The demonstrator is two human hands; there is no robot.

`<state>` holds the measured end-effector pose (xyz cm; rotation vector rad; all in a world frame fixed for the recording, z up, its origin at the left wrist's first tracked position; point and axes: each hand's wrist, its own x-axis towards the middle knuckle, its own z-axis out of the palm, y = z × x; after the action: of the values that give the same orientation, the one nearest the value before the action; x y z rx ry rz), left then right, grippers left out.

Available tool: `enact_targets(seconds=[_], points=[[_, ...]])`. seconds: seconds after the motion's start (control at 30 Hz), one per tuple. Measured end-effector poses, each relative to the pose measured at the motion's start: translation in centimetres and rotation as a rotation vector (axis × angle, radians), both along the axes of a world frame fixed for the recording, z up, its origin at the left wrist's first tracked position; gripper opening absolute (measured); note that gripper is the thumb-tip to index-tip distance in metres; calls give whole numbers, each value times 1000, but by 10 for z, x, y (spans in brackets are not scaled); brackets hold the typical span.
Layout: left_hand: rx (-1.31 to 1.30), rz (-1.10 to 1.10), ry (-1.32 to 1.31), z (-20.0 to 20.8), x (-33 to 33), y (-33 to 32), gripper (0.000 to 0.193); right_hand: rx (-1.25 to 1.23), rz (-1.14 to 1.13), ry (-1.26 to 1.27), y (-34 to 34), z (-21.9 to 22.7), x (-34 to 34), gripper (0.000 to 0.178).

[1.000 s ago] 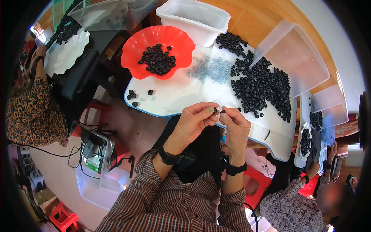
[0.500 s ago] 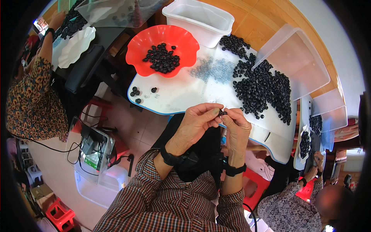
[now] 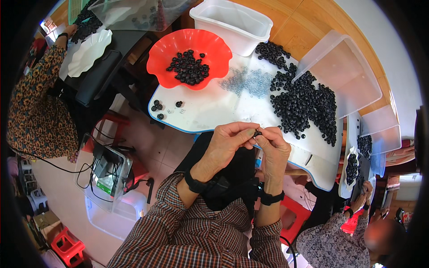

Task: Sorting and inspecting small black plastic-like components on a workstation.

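Close together at the table's front edge, both my hands pinch one small round black part (image 3: 257, 133). My left hand (image 3: 229, 144) has it between thumb and forefinger, and the fingers of my right hand (image 3: 273, 145) press on its other side. Fingertips cover much of the part. Beyond my hands, a large pile of small black ring-like parts (image 3: 299, 105) lies on the right of the white table (image 3: 201, 114). Left of that pile spread many tiny clear rings (image 3: 250, 82). A red wavy-rimmed bowl (image 3: 156, 56) holds more black parts. Several loose black parts (image 3: 157, 106) sit near the table's left corner.
A white tub (image 3: 263, 33) stands behind the bowl, and a clear plastic bin (image 3: 344, 67) lies tipped behind the pile. Co-workers sit at the left (image 3: 40, 111) and lower right (image 3: 335, 239). A clear box with cables (image 3: 105, 172) is at my left, over the floor.
My hands stay in nearly the same place, with the fingers shifting slightly around the black part. The left co-worker's arm has moved a little. The view has shifted slightly.
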<state>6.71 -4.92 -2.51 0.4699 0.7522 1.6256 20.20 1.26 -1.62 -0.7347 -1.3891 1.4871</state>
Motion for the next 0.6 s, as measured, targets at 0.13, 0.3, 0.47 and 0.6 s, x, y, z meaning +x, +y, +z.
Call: enact_targets(seconds=[0.13, 0.3, 0.47, 0.6], points=[[14, 32, 45, 2, 1, 0, 24, 23, -20, -60, -1, 7, 0, 20], [-13, 15, 4, -1, 0, -1, 22, 48, -18, -113, 0, 11, 1, 19], [-14, -17, -28, -5, 1, -1, 19, 58, -21, -170, 1, 11, 4, 18], [-84, -15, 74, 1, -1, -2, 18, 108, -22, -226, 2, 8, 6, 19]])
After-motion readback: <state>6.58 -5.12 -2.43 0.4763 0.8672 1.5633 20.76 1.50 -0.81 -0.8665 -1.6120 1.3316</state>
